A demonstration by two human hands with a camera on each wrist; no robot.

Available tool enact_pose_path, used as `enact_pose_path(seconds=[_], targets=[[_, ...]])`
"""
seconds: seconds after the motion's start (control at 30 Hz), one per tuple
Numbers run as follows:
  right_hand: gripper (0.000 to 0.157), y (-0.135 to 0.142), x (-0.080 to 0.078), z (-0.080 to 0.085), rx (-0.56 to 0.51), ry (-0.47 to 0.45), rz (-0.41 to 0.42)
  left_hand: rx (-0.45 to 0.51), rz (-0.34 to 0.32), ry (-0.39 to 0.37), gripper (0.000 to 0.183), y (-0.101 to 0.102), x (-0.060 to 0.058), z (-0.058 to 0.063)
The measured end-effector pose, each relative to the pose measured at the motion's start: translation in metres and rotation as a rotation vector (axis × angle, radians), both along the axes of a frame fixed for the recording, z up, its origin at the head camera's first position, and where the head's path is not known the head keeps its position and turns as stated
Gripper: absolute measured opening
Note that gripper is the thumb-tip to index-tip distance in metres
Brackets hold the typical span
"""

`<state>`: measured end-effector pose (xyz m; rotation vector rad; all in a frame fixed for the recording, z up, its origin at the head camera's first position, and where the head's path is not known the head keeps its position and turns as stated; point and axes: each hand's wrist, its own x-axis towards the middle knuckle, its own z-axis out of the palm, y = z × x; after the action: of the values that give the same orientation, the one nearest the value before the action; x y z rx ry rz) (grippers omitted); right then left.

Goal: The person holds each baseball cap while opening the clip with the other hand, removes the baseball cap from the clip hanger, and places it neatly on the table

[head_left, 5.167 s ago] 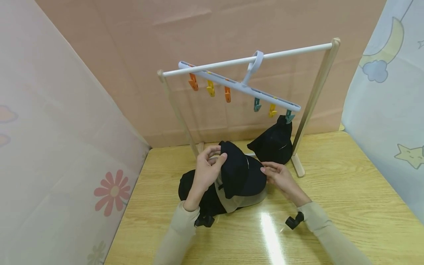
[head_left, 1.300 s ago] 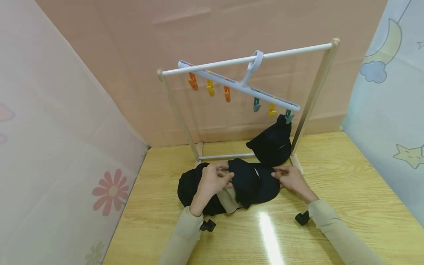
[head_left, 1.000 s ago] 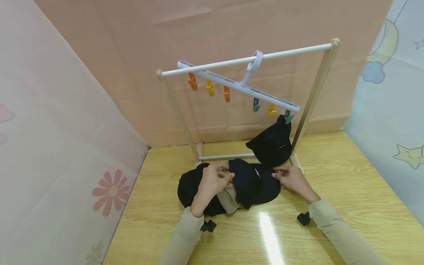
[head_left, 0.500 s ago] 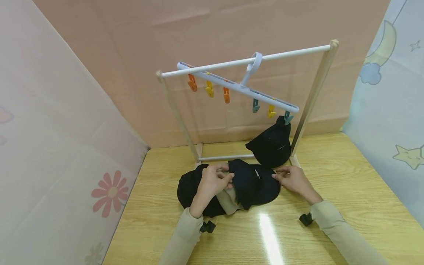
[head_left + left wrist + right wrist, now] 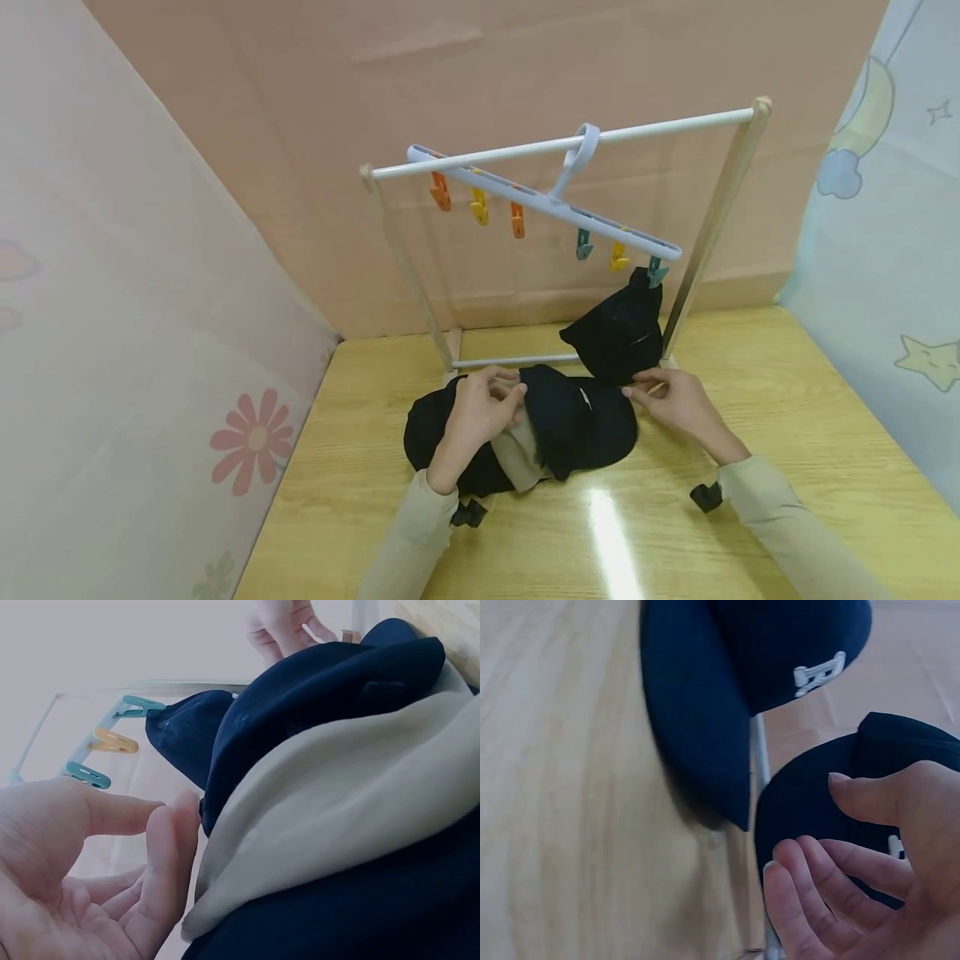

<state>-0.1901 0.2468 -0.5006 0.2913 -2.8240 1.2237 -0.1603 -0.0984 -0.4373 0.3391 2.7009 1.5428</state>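
Observation:
In the head view, a dark navy cap (image 5: 558, 429) lies on a pile at the middle of the table. Under it show a beige cap (image 5: 517, 454) and a black cap (image 5: 431, 429). My left hand (image 5: 482, 408) is over the pile, fingers loosely bent. In the left wrist view, its fingertips (image 5: 184, 817) are right at the navy cap's rear edge, no cloth between thumb and fingers. Beside the brim, my right hand (image 5: 675, 404) has thumb and fingers apart. In the right wrist view it overlaps another dark cap (image 5: 802, 795), which hangs from a green clip (image 5: 656, 272).
Over the table stands a rack with a white bar (image 5: 675, 127) and wooden legs. A pale hanger (image 5: 540, 200) with several coloured clips hooks onto it. The rack's lower bar (image 5: 517, 361) runs behind the pile. Light reflects on the table (image 5: 765, 400).
The navy cap has come down to the right onto the pile. My right hand has since drawn off its brim, slightly right and up. My left hand has barely moved during the last second.

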Motion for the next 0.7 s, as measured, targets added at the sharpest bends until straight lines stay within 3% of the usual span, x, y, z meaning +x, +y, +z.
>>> enact_pose_path(seconds=[0.47, 0.7], targets=[[0.042, 0.007, 0.005, 0.051, -0.148, 0.125, -0.057, -0.064, -0.013, 0.077, 0.031, 0.011, -0.013, 0.018], [0.044, 0.012, -0.002, 0.074, -0.201, 0.222, -0.104, -0.07, -0.046, 0.102, 0.031, 0.024, -0.023, 0.028]])
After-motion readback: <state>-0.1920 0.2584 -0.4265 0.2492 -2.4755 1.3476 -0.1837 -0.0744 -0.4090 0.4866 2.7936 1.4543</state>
